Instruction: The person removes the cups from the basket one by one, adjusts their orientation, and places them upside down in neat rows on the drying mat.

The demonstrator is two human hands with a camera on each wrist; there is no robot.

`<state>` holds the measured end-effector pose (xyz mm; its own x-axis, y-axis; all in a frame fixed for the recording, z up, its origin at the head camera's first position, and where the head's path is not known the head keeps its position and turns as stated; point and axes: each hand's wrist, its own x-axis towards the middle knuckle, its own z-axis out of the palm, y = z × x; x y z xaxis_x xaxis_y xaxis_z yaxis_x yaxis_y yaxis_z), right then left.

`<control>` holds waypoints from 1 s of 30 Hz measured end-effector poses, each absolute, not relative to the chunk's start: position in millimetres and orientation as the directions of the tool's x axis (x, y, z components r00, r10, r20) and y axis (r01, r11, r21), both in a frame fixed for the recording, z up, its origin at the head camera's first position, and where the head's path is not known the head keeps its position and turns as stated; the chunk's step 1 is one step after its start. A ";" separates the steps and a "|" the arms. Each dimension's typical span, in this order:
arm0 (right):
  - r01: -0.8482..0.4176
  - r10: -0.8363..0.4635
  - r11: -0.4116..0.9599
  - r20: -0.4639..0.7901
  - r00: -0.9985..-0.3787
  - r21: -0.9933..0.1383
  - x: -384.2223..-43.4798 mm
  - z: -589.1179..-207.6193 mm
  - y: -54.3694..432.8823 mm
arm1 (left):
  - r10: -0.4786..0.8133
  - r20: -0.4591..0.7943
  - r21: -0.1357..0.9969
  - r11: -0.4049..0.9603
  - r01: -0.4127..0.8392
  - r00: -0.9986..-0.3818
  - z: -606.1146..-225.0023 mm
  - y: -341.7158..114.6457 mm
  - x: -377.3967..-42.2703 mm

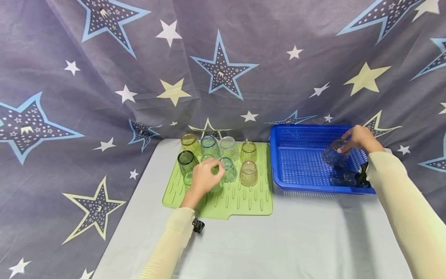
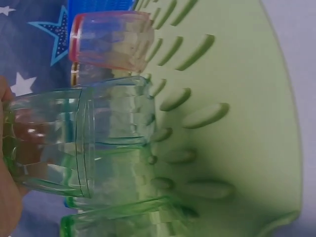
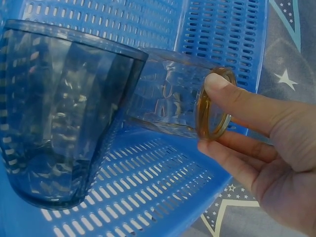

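Note:
My left hand is above the green drying mat, among several tinted glasses. In the left wrist view, its fingers hold one end of a pale green glass, whose other end points toward the mat. At the right, my right hand reaches into the blue basket. Thumb and fingers pinch the amber-edged end of a clear glass, which is tilted. A dark blue glass is close beside it in the basket.
On the mat stand a dark green glass, a yellow one, a pinkish one and several more, closely grouped. The basket stands just right of the mat on a white-covered table. A star-patterned cloth hangs behind.

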<state>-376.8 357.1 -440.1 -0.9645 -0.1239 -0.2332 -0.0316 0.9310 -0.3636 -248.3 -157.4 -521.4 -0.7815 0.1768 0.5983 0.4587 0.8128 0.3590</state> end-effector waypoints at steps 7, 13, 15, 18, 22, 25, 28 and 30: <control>-0.038 -0.121 0.936 -0.217 -0.969 -0.351 -371.1 -439.7 356.4 | 0.211 0.626 0.306 0.819 0.485 -0.750 -533.5 -160.5 -243.5; -0.029 -0.113 0.934 -0.218 -0.969 -0.357 -366.2 -440.3 355.2 | 0.219 0.657 0.265 0.829 0.493 -0.721 -544.4 -164.0 -240.8; -0.033 -0.117 0.934 -0.216 -0.969 -0.356 -364.4 -441.0 354.3 | 0.223 0.658 0.259 0.830 0.495 -0.719 -547.4 -165.8 -240.0; -0.043 -0.124 0.935 -0.209 -0.970 -0.352 -363.8 -441.4 353.7 | 0.233 0.661 0.248 0.829 0.501 -0.713 -551.7 -167.3 -240.7; -0.041 -0.122 0.934 -0.207 -0.971 -0.356 -363.7 -442.0 352.9 | 0.250 0.667 0.225 0.831 0.509 -0.702 -556.6 -169.3 -242.3; -0.033 -0.116 0.933 -0.211 -0.971 -0.359 -362.9 -441.8 352.5 | 0.265 0.659 0.216 0.830 0.514 -0.704 -558.7 -170.7 -243.0; -0.027 -0.111 0.933 -0.216 -0.970 -0.360 -361.5 -440.5 352.2 | 0.278 0.641 0.221 0.826 0.518 -0.716 -559.6 -172.1 -242.3; -0.026 -0.111 0.933 -0.218 -0.970 -0.359 -360.8 -439.3 352.2 | 0.283 0.631 0.222 0.826 0.518 -0.723 -560.6 -173.0 -241.7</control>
<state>-360.8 352.2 -439.3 -0.9697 -0.1107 -0.2178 -0.0260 0.9331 -0.3587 -241.7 -173.0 -560.6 -0.7227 0.2830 0.6306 0.5176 0.8262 0.2223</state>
